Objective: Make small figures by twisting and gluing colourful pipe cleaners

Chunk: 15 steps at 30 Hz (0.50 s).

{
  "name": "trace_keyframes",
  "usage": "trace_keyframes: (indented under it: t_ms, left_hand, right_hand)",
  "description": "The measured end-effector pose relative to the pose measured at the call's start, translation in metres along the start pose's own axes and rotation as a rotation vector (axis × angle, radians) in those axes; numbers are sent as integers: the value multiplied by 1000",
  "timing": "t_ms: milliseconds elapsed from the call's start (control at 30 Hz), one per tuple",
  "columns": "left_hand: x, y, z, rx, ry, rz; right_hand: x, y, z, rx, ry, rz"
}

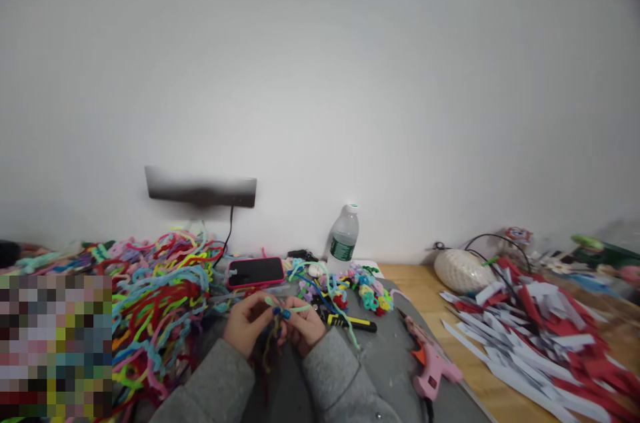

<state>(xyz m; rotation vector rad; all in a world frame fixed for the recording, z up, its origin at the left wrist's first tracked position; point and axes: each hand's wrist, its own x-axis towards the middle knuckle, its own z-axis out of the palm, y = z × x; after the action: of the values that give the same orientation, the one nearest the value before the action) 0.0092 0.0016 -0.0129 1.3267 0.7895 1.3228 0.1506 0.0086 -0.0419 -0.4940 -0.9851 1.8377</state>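
My left hand and my right hand meet low in the middle of the view, over a grey mat. Both are closed in a pinch on a thin twist of pipe cleaners, light green and olive with a blue bit between the fingertips. Its loose ends hang down between my grey sleeves. Just beyond the hands lies a phone in a pink case.
A big heap of coloured pipe cleaners covers the left. Small pipe-cleaner flowers, a yellow-handled tool, a water bottle and a pink glue gun lie to the right. Red and white paper strips cover the far right of the wooden table.
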Motion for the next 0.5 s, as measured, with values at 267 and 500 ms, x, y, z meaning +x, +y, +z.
trace_keyframes:
  t_ms: [267,500]
  left_hand:
    - [3,-7,-4,-75,99,-21]
    - [2,0,-1,-111,164,-81]
  right_hand:
    - [1,-1,1,-10,45,-102]
    - [0,-3,2,-48,49,-154]
